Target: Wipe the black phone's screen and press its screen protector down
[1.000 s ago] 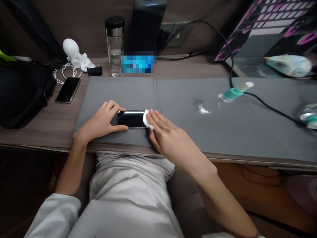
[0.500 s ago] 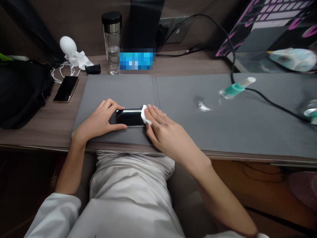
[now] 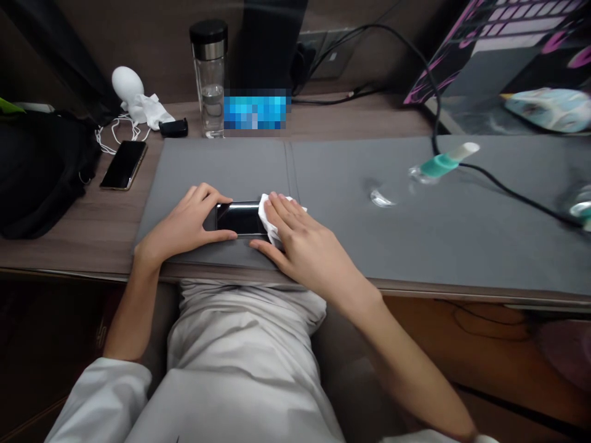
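Observation:
A smartphone [image 3: 240, 219] with a dark, glossy screen lies face up on the grey desk mat [image 3: 221, 166]. My left hand [image 3: 184, 224] grips its left end, fingers along the far edge and thumb along the near one. Over the phone's right end, my right hand [image 3: 307, 240] presses a crumpled white tissue [image 3: 268, 218] under its nearly straight fingers. The right thumb points out to the left, off the tissue and in front of the phone. The phone's right end is hidden beneath the tissue and hand.
To the right are a small teal bottle [image 3: 441, 165], a clear cap [image 3: 381, 198] and a black cable [image 3: 508, 187]. At the back stands a glass water bottle [image 3: 213, 80]. Another phone [image 3: 124, 165] lies at left beside a black bag [image 3: 46, 166].
My right hand has shifted slightly left, and its thumb has spread away from the tissue. The tissue covers a little more of the phone. My left hand and the phone have stayed put.

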